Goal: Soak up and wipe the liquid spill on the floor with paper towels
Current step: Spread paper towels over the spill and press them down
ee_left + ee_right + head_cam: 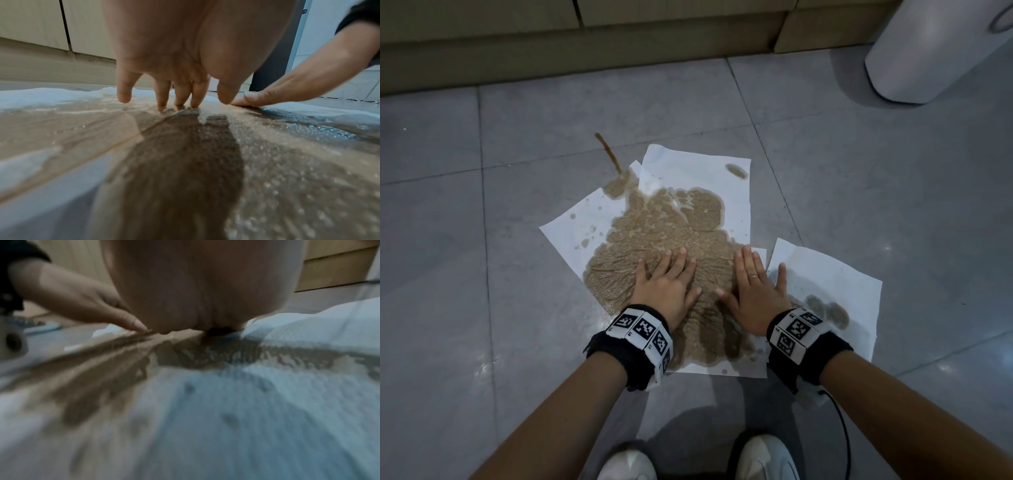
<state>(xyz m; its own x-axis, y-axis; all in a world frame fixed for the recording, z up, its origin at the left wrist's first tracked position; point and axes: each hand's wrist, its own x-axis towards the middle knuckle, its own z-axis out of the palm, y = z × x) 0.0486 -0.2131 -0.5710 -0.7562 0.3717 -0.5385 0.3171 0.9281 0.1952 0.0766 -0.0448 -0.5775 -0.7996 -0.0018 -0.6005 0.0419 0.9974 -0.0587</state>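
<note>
Several white paper towels [698, 171] lie overlapped on the grey tile floor, soaked brown across the middle by the spill [674, 233]. A thin brown streak of liquid [608, 152] runs out past the towels' far left corner onto bare tile. My left hand [666, 279] lies flat with spread fingers on the wet patch. Beside it my right hand [755, 282] presses flat too, little finger on the rightmost towel [835, 274]. In the left wrist view my left fingers [180, 97] touch the soaked towel [287, 162]. The right wrist view is blurred; the towel [267, 402] fills it.
A white bin [941, 51] stands at the far right. A wooden cabinet base [585, 41] runs along the back. My two white shoes [763, 459] are just behind the towels, and a black cable [842, 428] hangs from my right wrist. Grey floor tiles [448, 240] surround the towels.
</note>
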